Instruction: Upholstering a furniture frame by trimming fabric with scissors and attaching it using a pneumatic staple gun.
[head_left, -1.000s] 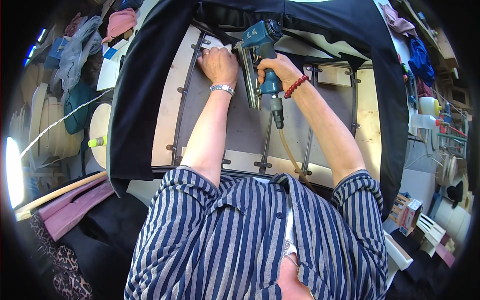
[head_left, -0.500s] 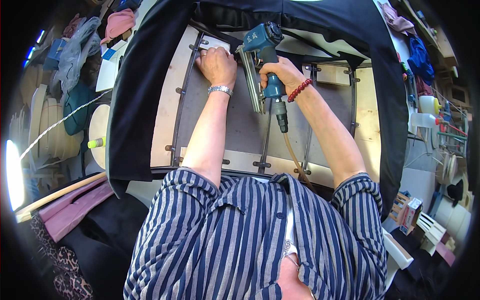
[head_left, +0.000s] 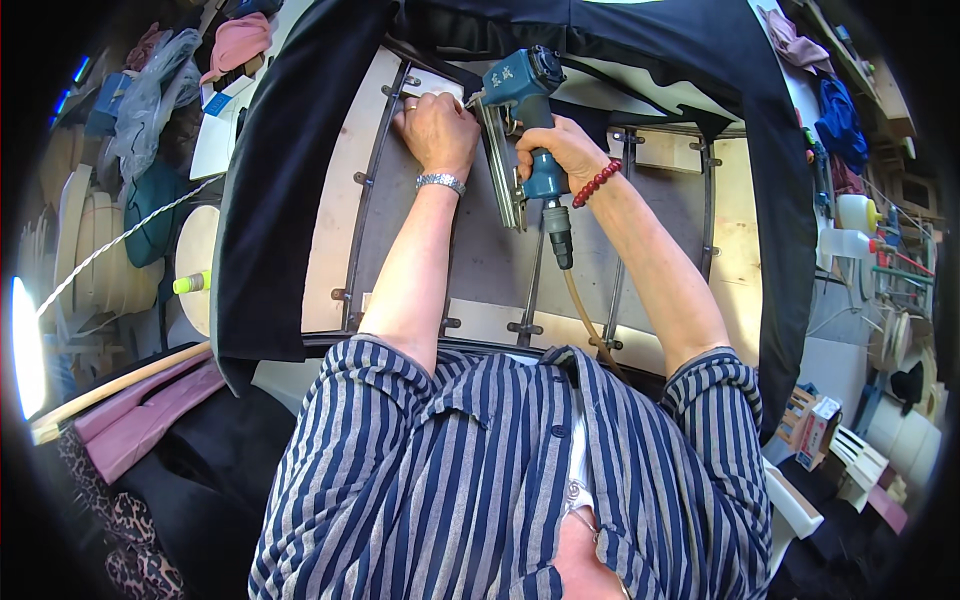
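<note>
My right hand (head_left: 565,152) grips the handle of a blue air staple gun (head_left: 520,78), an index finger near its trigger. A tan hose runs from the handle's lower end toward my body. The gun's nose points left, close to the fingers of my left hand (head_left: 443,132). That hand is closed at the far left corner of a wooden frame (head_left: 385,93), by the edge of the black fabric (head_left: 265,190). Its fingertips are curled under, so what they hold cannot be made out. Dark metal strips (head_left: 540,285) cross the frame's grey panel (head_left: 495,250).
Black fabric drapes around the frame on several sides. At left lie a bright lamp tube (head_left: 30,350), a twisted white cord (head_left: 130,240) and pink fabric (head_left: 150,400). At right are plastic bottles (head_left: 850,243) and a small box (head_left: 820,430).
My left hand has shifted slightly right, toward the staple gun's nose. The gun has tilted a little, its head moving slightly left. My right hand keeps its grip.
</note>
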